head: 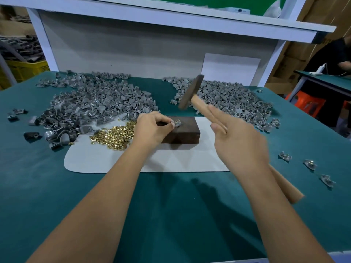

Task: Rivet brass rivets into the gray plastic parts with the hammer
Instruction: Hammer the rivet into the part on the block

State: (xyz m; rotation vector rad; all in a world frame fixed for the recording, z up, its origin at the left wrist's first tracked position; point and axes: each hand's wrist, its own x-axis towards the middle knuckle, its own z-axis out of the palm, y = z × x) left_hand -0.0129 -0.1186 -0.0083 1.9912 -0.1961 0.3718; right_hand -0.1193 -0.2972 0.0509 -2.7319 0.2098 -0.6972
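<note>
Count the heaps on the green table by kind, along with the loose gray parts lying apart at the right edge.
Heaps of gray plastic parts: 2, left heap and right heap
Heap of brass rivets: 1
Loose gray parts at right: 3, at and
Total: 6

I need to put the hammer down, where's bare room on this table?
Bare: the green mat near you below the white sheet, and between the two gray piles. Crowded: rivets and block.
</note>
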